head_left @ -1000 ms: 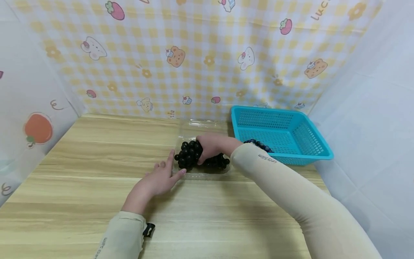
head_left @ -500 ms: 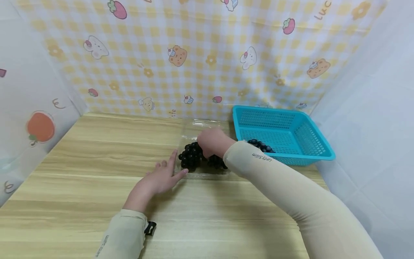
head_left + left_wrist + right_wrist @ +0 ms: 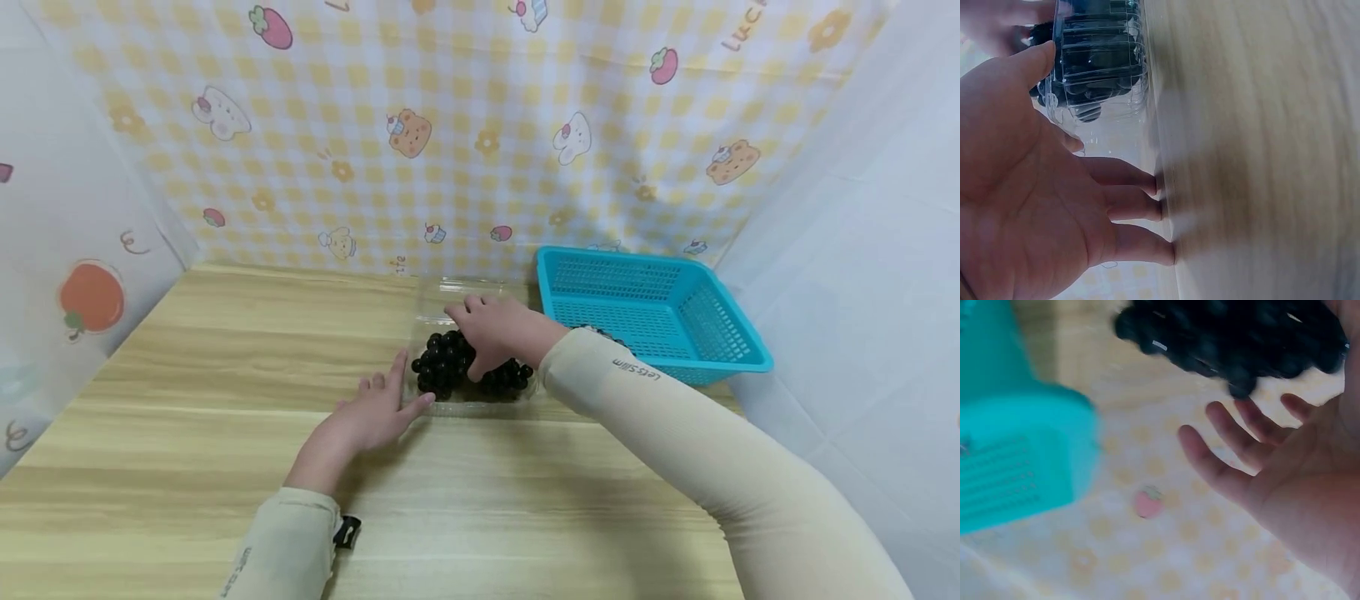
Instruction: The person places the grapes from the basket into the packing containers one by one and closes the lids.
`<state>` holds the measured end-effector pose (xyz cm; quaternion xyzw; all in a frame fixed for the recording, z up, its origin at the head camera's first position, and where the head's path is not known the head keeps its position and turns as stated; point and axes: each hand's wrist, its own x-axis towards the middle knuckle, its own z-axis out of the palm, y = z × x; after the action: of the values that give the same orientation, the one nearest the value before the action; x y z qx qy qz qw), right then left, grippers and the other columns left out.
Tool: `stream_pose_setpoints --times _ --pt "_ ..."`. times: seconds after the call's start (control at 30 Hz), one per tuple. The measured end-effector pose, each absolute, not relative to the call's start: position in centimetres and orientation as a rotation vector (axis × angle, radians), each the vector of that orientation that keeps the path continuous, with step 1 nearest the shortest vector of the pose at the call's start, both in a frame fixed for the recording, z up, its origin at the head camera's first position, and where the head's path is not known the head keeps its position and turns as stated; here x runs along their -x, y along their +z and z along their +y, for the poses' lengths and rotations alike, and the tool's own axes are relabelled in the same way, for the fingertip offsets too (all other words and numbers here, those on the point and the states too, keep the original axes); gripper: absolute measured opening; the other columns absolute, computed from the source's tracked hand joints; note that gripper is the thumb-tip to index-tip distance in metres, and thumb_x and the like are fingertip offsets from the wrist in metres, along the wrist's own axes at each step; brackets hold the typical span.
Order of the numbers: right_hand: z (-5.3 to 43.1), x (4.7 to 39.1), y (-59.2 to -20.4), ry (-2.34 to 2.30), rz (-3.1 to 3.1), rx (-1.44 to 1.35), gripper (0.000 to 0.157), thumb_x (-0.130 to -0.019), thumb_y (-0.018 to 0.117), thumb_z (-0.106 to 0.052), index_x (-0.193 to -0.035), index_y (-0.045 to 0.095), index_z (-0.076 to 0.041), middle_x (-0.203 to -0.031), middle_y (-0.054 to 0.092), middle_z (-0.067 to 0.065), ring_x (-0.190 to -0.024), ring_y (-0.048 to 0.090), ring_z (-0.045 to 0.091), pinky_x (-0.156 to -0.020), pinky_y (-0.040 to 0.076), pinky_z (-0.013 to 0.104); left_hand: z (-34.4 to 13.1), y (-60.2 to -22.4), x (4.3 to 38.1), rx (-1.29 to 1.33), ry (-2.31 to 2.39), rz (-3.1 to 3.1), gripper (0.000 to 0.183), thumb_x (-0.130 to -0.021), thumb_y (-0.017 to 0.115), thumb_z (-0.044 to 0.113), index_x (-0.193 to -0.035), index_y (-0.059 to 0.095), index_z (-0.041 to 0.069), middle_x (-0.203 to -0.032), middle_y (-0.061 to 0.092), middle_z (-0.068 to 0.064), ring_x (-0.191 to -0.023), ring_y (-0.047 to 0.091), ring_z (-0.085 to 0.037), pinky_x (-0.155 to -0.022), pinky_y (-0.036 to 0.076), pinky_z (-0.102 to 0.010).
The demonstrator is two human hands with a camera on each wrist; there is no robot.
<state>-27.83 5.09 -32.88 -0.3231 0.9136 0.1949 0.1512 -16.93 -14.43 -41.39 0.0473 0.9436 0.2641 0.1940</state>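
Black grapes (image 3: pixel 444 360) lie in a clear plastic clamshell box (image 3: pixel 472 408), its lid (image 3: pixel 453 296) raised behind. More grapes (image 3: pixel 506 377) show on the right of the box; whether it is all one bunch I cannot tell. Over the middle of them is my right hand (image 3: pixel 495 329), fingers spread; in the right wrist view its fingers (image 3: pixel 1225 431) are loosely bent beside the grapes (image 3: pixel 1229 337), gripping none. My left hand (image 3: pixel 371 414) touches the left side of the box with thumb and forefinger. Its other fingertips (image 3: pixel 1163 253) rest on the table.
A blue plastic basket (image 3: pixel 660 367) stands to the right of the box at the back. Dark grapes (image 3: pixel 600 332) at its near left side are mostly hidden by my right sleeve. A checked cloth (image 3: pixel 300 167) hangs behind the wooden table (image 3: pixel 187 467).
My right hand had its fingers down around the grapes. It has loosened and spread its fingers above them. My left hand has stayed at the box's side.
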Motion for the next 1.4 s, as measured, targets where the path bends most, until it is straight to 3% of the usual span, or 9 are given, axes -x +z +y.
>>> stream_pose_setpoints --times 0.23,0.33,0.4,0.5,0.73,0.93,1.1,1.23,1.4 --pt "3.0 24.8 -31.8 1.009 2.655 1.300 0.099 -0.086 0.077 -0.070 -0.164 0.039 -0.021 -0.164 0.046 0.006 -0.145 0.051 0.025 -0.105 0.060 0.044 -14.5 -41.5 16.9 -0.128 0.750 2.636 0.099 -0.107 0.035 0.073 -0.171 -0.015 0.016 -0.169 0.011 -0.043 -0.157 0.007 -0.065 -0.114 0.013 -0.091" --pt "2.1 23.5 -32.4 1.335 2.599 1.532 0.058 -0.100 0.070 -0.055 -0.149 0.061 -0.024 -0.141 0.062 -0.001 -0.111 0.064 0.013 -0.088 0.063 0.030 -14.5 -41.5 16.9 -0.130 0.757 2.632 0.099 -0.107 0.035 0.073 -0.171 -0.015 0.016 -0.170 0.010 -0.043 -0.157 0.006 -0.065 -0.114 0.012 -0.091" --pt "1.6 22.9 -33.1 1.456 2.544 1.617 0.033 -0.108 0.064 -0.040 -0.137 0.071 -0.025 -0.122 0.065 -0.006 -0.082 0.058 0.007 -0.070 0.060 0.022 -14.5 -41.5 16.9 -0.131 0.764 2.629 0.099 -0.107 0.035 0.072 -0.171 -0.015 0.016 -0.170 0.009 -0.043 -0.158 0.006 -0.064 -0.114 0.012 -0.091" --pt "1.0 22.6 -34.3 1.489 2.501 1.651 0.025 -0.112 0.058 -0.023 -0.128 0.076 -0.027 -0.107 0.066 -0.010 -0.065 0.043 0.005 -0.059 0.055 0.019 -14.5 -41.6 16.9 -0.129 0.769 2.626 0.099 -0.107 0.036 0.071 -0.171 -0.015 0.016 -0.170 0.009 -0.043 -0.158 0.006 -0.064 -0.114 0.012 -0.092" --pt "0.9 23.1 -36.6 1.596 2.476 1.637 0.045 -0.116 0.046 -0.032 -0.158 0.053 -0.018 -0.136 0.071 -0.002 -0.088 0.073 0.002 -0.076 0.064 0.020 -14.4 -41.7 16.9 -0.133 0.773 2.628 0.100 -0.106 0.036 0.072 -0.171 -0.015 0.015 -0.170 0.008 -0.042 -0.157 0.006 -0.065 -0.113 0.010 -0.092" --pt "1.9 24.8 -35.8 1.434 2.403 1.727 0.044 -0.116 0.045 -0.023 -0.160 0.049 -0.021 -0.144 0.063 -0.003 -0.071 0.059 0.004 -0.068 0.061 0.020 -14.4 -41.6 16.9 -0.127 0.769 2.627 0.096 -0.108 0.037 0.068 -0.171 -0.014 0.016 -0.170 0.007 -0.042 -0.158 0.004 -0.063 -0.114 0.010 -0.092" --pt "3.0 27.3 -34.5 0.828 2.378 1.750 0.053 -0.108 0.062 -0.033 -0.158 0.047 -0.023 -0.155 0.056 0.001 -0.096 0.074 0.017 -0.090 0.064 0.030 -14.4 -41.5 16.9 -0.132 0.751 2.636 0.096 -0.109 0.036 0.068 -0.171 -0.013 0.014 -0.169 0.009 -0.044 -0.157 0.007 -0.065 -0.113 0.012 -0.092" --pt "3.8 28.9 -34.5 0.343 2.398 1.657 0.054 -0.103 0.071 -0.035 -0.152 0.052 -0.022 -0.156 0.056 -0.001 -0.126 0.070 0.019 -0.110 0.057 0.033 -14.4 -41.6 16.9 -0.132 0.745 2.651 0.098 -0.108 0.035 0.070 -0.171 -0.013 0.013 -0.169 0.009 -0.044 -0.157 0.007 -0.066 -0.112 0.012 -0.093" --pt "4.1 29.4 -35.5 0.392 2.458 1.709 0.058 -0.102 0.070 -0.041 -0.152 0.048 -0.019 -0.158 0.054 0.002 -0.127 0.069 0.024 -0.111 0.057 0.036 -14.4 -41.6 17.0 -0.132 0.747 2.653 0.098 -0.108 0.034 0.071 -0.171 -0.013 0.013 -0.169 0.009 -0.044 -0.157 0.007 -0.065 -0.112 0.012 -0.093"
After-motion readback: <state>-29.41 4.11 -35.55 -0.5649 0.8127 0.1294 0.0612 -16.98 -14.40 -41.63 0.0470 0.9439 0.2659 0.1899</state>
